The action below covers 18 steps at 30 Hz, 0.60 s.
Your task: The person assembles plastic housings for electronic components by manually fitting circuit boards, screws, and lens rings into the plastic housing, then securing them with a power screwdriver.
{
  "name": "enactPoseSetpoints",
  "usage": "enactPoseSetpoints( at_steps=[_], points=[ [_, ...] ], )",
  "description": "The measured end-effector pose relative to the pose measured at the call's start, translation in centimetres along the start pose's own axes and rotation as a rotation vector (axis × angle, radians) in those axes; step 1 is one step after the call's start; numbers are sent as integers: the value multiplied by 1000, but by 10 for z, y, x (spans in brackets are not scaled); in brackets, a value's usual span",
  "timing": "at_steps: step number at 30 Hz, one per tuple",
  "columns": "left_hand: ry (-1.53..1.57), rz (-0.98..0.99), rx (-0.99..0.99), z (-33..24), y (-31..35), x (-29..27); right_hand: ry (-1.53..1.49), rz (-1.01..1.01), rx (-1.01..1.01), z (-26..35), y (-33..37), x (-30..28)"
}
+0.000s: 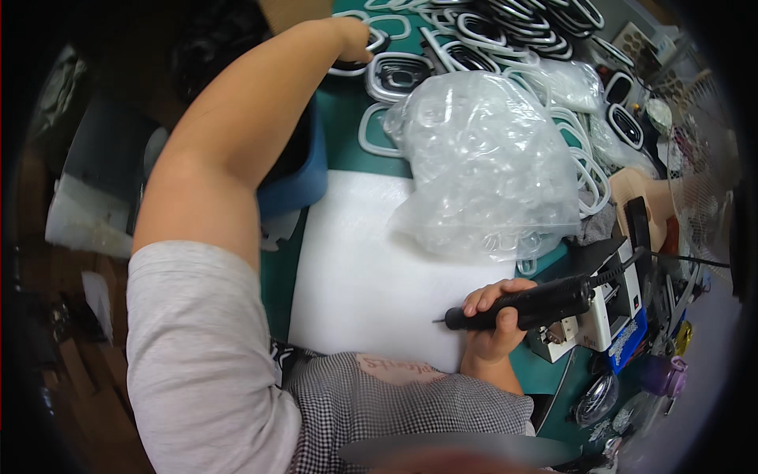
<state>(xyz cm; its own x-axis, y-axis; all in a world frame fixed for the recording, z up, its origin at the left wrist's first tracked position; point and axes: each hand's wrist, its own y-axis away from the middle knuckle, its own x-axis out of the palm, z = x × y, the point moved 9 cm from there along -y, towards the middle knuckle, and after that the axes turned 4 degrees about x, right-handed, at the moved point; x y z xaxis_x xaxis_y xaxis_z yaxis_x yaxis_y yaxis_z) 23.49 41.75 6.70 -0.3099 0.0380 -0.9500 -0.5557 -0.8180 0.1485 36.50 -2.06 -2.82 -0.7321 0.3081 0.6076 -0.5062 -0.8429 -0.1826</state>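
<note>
My left arm stretches to the far side of the table. There my left hand [351,41] is at some rounded black and white frames, its fingers mostly hidden; whether it grips one I cannot tell. Right beside it lies a black and white rounded rectangular frame [399,77]. My right hand [497,320] is closed around a black electric screwdriver [545,303], its thin bit pointing left over a white foam sheet [347,261]. From the tool's back end a coiled cord [618,270] runs off to the right.
A big clear plastic bag [489,158] with pieces inside covers the sheet's far right part. Behind it are heaped several black and white frames [482,30]. A blue bin [304,186] stands left, a small white and black machine [600,296] right, near a fan [699,174] and purple bottle [665,377].
</note>
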Motion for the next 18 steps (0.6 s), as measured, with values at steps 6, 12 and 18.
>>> enactPoseSetpoints(
  at_steps=[6,12,18],
  points=[
    [79,159,-111,10,-59,51,-18,-37,95,-4,-4,-5],
    [261,28,-92,23,-64,19,-35,-77,118,-2,-5,-9],
    [1567,-216,-48,16,48,-57,-53,-25,61,2,0,-5]
  ],
)
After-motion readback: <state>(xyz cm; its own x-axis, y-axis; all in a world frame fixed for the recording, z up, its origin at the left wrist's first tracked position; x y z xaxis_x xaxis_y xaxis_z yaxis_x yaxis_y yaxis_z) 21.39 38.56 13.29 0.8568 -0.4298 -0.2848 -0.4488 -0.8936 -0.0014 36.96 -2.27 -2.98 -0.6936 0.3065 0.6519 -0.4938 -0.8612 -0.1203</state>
